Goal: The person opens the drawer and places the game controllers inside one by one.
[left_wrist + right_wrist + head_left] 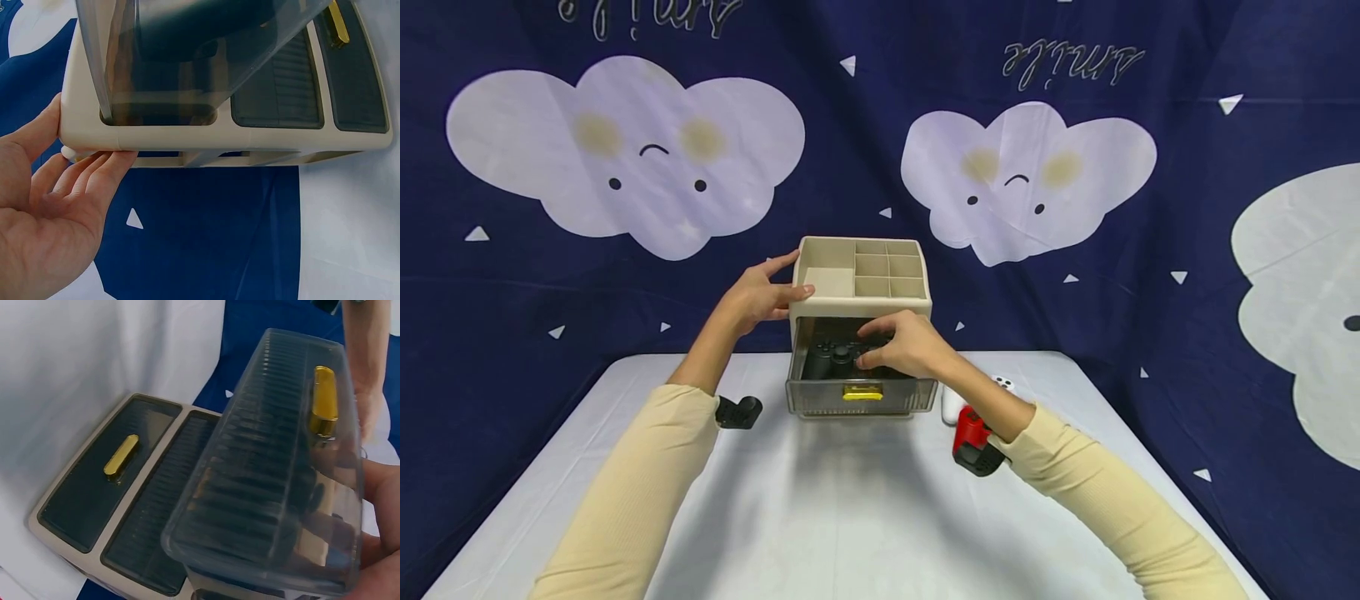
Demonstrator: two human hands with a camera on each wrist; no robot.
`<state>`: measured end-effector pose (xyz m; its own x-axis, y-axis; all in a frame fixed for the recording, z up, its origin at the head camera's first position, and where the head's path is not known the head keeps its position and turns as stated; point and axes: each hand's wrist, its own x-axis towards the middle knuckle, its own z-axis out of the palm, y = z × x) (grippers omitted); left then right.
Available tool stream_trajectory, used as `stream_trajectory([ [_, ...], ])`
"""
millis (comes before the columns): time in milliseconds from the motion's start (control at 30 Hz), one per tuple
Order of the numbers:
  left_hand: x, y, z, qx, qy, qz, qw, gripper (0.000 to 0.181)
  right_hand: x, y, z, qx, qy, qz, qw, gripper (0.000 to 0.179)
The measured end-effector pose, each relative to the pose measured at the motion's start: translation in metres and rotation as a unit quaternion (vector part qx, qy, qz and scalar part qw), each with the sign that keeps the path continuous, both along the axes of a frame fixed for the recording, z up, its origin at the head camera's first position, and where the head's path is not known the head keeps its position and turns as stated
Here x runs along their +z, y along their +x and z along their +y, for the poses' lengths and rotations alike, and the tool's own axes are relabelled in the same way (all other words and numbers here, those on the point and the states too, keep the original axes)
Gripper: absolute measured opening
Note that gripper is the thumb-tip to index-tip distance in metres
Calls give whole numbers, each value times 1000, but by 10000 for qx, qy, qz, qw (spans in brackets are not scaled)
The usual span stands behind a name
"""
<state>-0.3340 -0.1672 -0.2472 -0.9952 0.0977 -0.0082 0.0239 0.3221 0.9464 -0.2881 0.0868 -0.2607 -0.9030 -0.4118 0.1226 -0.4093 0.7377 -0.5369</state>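
- At the front of the cream organizer, top drawer stands pulled out; black controller lies inside.
- Right hand: in that drawer, thumb and fingers curved apart at the controller; can't tell if pinching it.
- Left hand: at organizer's upper left, gripping its edge between thumb and fingers.
- Done: drawer open, controller in it. Not done: hand clear, drawer shut. Putting in or taking out: can't tell.
- White item, red item: right of organizer, partly hidden.
- Two lower drawers: below, in organizer's front, closed.
- Materials: organizer smooth, probably plastic, rounded corners, gridded top; drawers smoky, see-through; handle glossy gold bar.
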Motion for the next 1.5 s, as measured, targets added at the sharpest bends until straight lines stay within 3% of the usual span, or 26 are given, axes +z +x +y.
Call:
stream_trajectory([
  [400, 0, 2, -1, -11, -44, 32, 10000, 86, 17, 20, 6, 64, -1271, 24, 9919, 40],
  [667, -1, 2, -2, 20, -37, 10, 10000, 85, 26, 41, 3, 470, -1773, -738, 9802, 33],
  [1000, 0, 2, -1, -2, -9, 5, 10000, 85, 28, 58, 4, 1024, -1471, -1597, 9707, 34],
  [1167, -1, 1, -1, 3, -1, 14, 10000, 85, 24, 62, 9, 1299, -1096, -2392, 9560, 30],
  [1333, 0, 2, 0, -4, 0, 5, 10000, 86, 16, 66, 16, 1309, -837, -2970, 9422, 26],
  [1500, 0, 2, 0, -9, 10, 1, 10000, 86, 5, 71, 24, 1206, -822, -3248, 9344, 30],
])
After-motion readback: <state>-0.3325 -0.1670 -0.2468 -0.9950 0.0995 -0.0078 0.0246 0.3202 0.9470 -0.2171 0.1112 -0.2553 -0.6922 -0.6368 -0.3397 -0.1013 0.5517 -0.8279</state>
